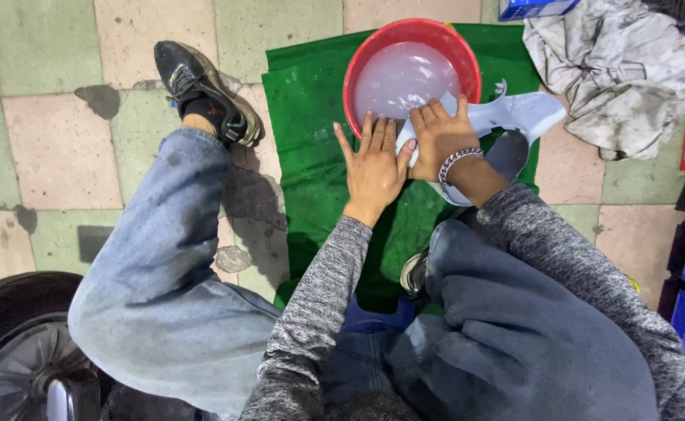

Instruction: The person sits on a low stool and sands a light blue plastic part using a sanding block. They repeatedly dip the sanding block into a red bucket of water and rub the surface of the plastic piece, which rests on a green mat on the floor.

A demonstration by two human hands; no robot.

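White panel [514,113] lies across the red basin's [358,66] near rim, on a green sheet [311,117] over pink-and-green floor tiles [46,117]. Right hand [440,136] presses flat on it; left hand [374,164] rests open alongside, touching. Dirty rag [623,70] right.

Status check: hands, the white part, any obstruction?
Left hand flat, open. Right hand pressing white plastic panel at red basin rim. Nothing blocking.

Grey marled long sleeves on both arms. Silver chain bracelet [459,160] on right wrist. Faded blue jeans [163,265]; dark scuffed sneaker [206,90], black sock.
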